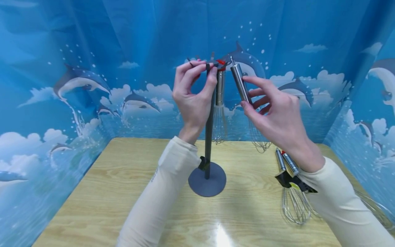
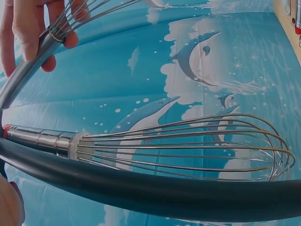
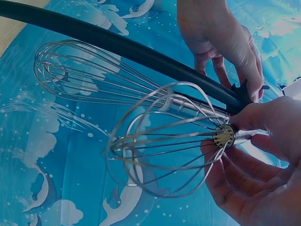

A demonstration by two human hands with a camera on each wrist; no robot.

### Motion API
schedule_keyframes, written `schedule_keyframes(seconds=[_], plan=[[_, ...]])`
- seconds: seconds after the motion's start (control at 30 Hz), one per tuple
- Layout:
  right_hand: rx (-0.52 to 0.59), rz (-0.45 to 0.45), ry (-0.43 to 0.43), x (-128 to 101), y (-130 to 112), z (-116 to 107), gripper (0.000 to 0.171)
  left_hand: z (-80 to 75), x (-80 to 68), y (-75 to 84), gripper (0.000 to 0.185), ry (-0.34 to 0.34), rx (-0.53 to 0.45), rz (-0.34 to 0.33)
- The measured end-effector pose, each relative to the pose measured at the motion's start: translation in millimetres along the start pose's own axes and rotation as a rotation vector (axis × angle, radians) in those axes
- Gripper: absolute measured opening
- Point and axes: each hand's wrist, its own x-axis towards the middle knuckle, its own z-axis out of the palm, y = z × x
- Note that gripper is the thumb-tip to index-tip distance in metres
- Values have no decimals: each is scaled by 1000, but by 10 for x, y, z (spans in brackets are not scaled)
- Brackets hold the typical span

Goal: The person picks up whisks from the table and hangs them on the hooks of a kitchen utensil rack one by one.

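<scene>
Blue curtain (image 1: 148, 34); right hand (image 1: 276, 108) pinches whisk (image 1: 240, 80)

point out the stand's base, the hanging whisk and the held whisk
Stand's base (image 1: 208, 187), head view: its flat top
Hanging whisk (image 1: 219, 97), head view: lower handle
Held whisk (image 1: 240, 83), head view: handle's middle

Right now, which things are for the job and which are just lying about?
In the job:
held whisk, in the right grip
stand, its top in the left grip
hanging whisk

Just lying about:
loose whisks on the table, maybe for later
dolphin curtain, only background
</scene>
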Motion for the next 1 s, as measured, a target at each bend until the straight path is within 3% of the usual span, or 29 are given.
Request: schedule_keyframes(seconds=[0.23,0.57,1.0], plan=[[-4,-19,-24,-5,20,52,53,13,-7,8,17,19,19,2],[12,-22,-49,-1,39,143,56,42,-8,-17,16,59,83,89],[75,-17,-49,-5,110,311,60,24,-1,-18,15,45,142,154]])
